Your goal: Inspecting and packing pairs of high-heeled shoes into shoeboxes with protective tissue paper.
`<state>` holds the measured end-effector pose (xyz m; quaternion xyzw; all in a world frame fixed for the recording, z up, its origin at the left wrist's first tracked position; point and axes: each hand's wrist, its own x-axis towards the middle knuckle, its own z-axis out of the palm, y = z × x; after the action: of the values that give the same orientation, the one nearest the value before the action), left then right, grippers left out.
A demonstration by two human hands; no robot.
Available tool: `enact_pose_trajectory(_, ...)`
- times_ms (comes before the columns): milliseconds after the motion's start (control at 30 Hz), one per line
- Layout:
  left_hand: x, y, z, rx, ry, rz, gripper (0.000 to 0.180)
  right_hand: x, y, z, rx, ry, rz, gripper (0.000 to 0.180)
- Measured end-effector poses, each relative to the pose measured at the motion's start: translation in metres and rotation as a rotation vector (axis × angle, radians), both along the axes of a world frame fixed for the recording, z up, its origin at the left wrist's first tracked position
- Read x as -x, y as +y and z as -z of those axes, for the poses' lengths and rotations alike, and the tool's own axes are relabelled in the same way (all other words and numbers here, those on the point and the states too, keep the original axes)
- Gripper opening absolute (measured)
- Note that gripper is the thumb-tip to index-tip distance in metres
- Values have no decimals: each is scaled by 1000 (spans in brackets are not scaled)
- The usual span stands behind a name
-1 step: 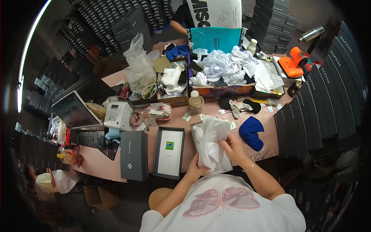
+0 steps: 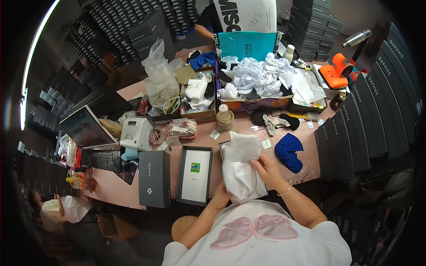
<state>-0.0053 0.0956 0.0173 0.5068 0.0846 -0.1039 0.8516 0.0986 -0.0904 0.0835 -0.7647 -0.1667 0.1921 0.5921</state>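
Over an open box (image 2: pixel 262 191) at the table's near edge I hold a soft white bundle (image 2: pixel 239 175), thin paper or cloth; its contents are hidden. My left hand (image 2: pixel 221 197) grips its lower left side, with the fingertips partly behind the white material. On the right side my right hand (image 2: pixel 267 170) pinches it between thumb and fingers. To the left lie an open dark-rimmed box part (image 2: pixel 194 175) with a white inside and green picture, and a closed dark grey box (image 2: pixel 154 179). A folded blue cloth (image 2: pixel 289 153) rests right of my right hand.
Tall stacks of dark boxes (image 2: pixel 368 119) border the right. Behind stand cartons of crumpled white paper (image 2: pixel 262 75), a beige bottle (image 2: pixel 225 117) and an orange tool (image 2: pixel 335 73). At left are a label printer (image 2: pixel 135 133), keyboard (image 2: pixel 105 160) and monitor (image 2: pixel 88 126). Another person's arm (image 2: pixel 204 31) shows behind.
The upper part of the white bundle has shifted slightly left and lies flatter, exposing more of a small white label beside it. Both hands keep their hold.
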Motion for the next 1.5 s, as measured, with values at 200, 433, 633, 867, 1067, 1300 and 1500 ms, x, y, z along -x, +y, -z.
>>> enact_pose_trajectory(200, -37, 28, 6, 627, 149, 64, 98, 11, 0, 14, -620, 488, -162, 29)
enact_pose_trajectory(433, -45, -26, 26, 590, 341, 221, 60, -8, -8, -21, -467, 465, -59, 26)
enact_pose_trajectory(633, -42, -17, 30, 75, 164, 185, 49, -41, -12, -18, 168, -308, 270, 21)
enact_pose_trajectory(867, -41, 2, 35, 209, -78, -121, 71, -45, 34, 1, -170, 104, -32, 19)
enact_pose_trajectory(1067, -64, 7, 4, 42, 27, -183, 51, -37, 34, 20, -572, 344, 368, 18)
enact_pose_trajectory(1300, -57, 9, 0, 422, 127, -263, 48, 1, 2, 11, 160, -454, -112, 23)
enact_pose_trajectory(1500, -53, 35, 0, 576, 237, -160, 56, 6, -8, 12, 68, -383, 61, 8)
